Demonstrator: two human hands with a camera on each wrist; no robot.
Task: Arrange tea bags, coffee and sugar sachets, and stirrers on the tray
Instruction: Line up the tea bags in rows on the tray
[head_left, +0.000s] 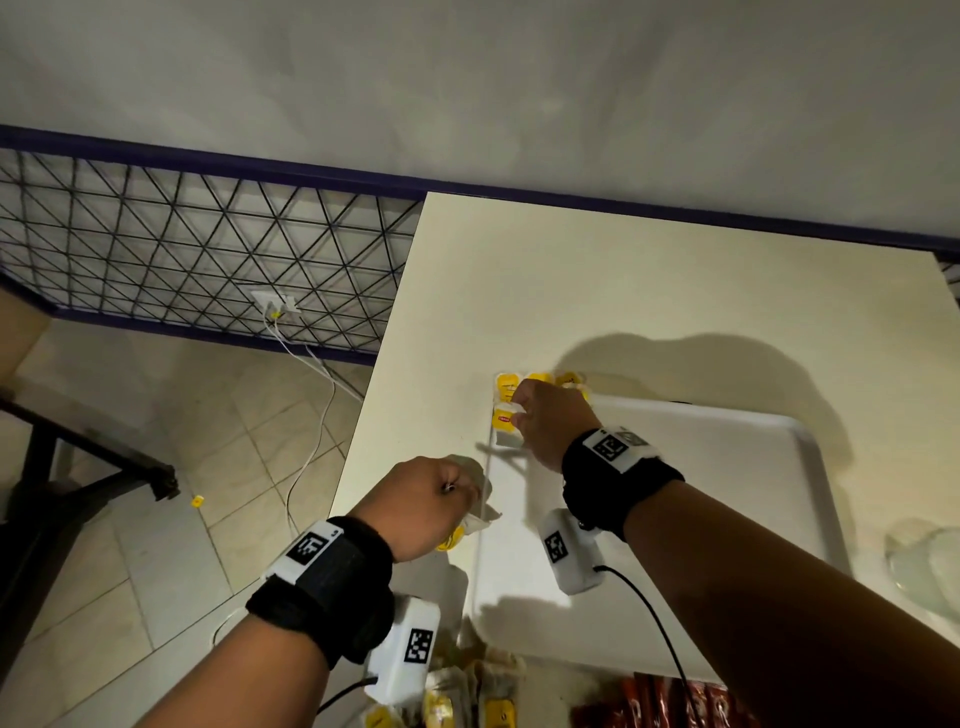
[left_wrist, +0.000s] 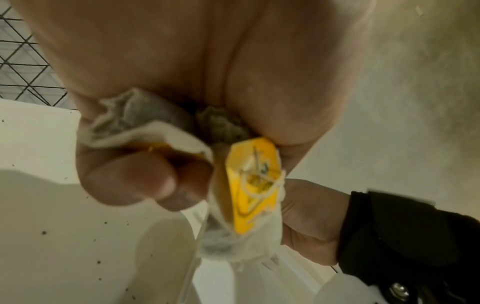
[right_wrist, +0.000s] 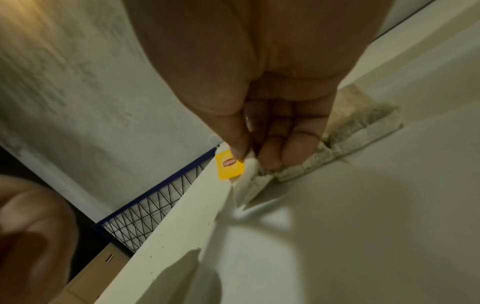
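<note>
White table (head_left: 623, 291) stands against a grey wall and carries a white tray (head_left: 727, 467). My right hand (head_left: 550, 421) pinches a tea bag (right_wrist: 249, 176) at the tray's far left corner, beside tea bags already laid there (head_left: 506, 387). My left hand (head_left: 421, 506) grips a bunch of tea bags (left_wrist: 244, 197) just left of the tray's edge. More tea bags (head_left: 467, 696) and red sachets (head_left: 670, 701) lie near the front edge.
</note>
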